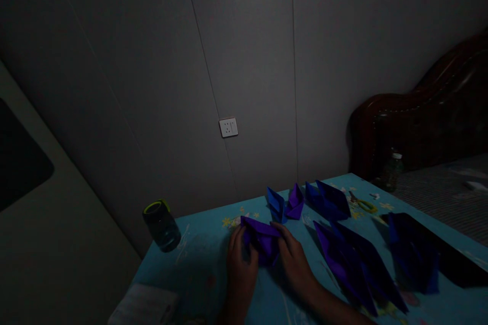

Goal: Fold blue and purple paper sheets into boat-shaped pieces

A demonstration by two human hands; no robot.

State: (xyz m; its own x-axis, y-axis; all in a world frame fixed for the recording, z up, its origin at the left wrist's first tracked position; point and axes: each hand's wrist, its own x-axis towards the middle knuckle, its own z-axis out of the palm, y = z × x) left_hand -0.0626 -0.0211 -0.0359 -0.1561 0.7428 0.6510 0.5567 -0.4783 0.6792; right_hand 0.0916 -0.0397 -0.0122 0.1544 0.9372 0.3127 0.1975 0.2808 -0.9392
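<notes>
A purple folded paper boat (pixel 264 244) is held between my two hands, low over the blue flowered table (pixel 202 244). My left hand (pixel 242 259) grips its left end, thumb on the near side and fingers behind. On the right end, the fingers of my right hand (pixel 292 251) are closed; its thumb is hard to see in the dim light. Just beyond stand a small blue paper boat (pixel 276 204) and a small purple paper boat (pixel 295 202). Larger folded boats lie to the right, among them a long purple one (pixel 345 264) and a dark blue one (pixel 330 200).
A dark tumbler (pixel 163 226) with a yellow-green rim stands at the left edge. Yellow-handled scissors (pixel 364 205) lie at the back right. Another blue boat (pixel 414 254) rests by a flat black object (pixel 453 256). White folded cloth or paper (pixel 143 305) is at front left.
</notes>
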